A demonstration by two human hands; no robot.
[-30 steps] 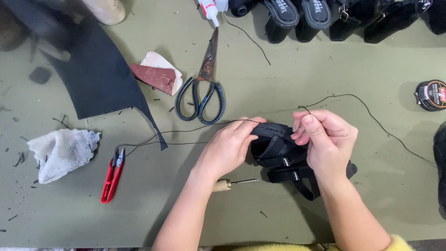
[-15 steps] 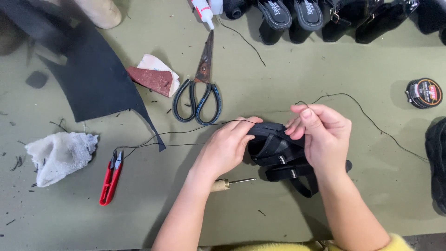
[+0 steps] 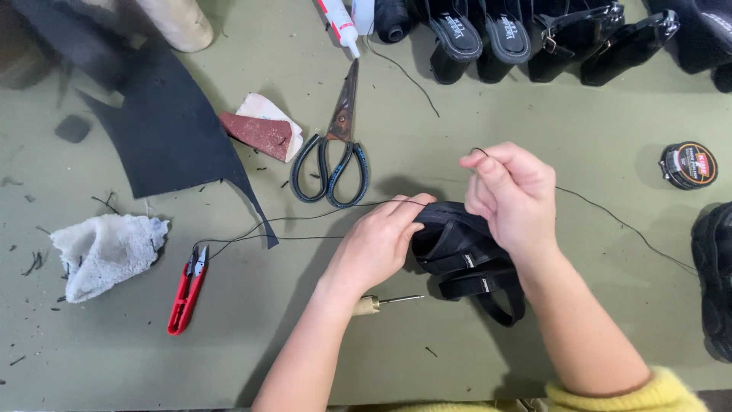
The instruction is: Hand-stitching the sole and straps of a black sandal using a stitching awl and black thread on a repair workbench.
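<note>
I hold a black strapped sandal upper (image 3: 463, 252) on the green table, between my two hands. It is made of several overlapping black straps; two of them carry small pale tags, and one strap forms a loop that hangs out towards me at the lower right. The piece lies flat, partly covered by my fingers along its left and upper edges.

A thin black thread (image 3: 305, 220) runs from the sandal upper leftward across the table in two nearly parallel strands. A further length of the same thread rises in a small loop above the upper, then trails away to the right across the table.
</note>
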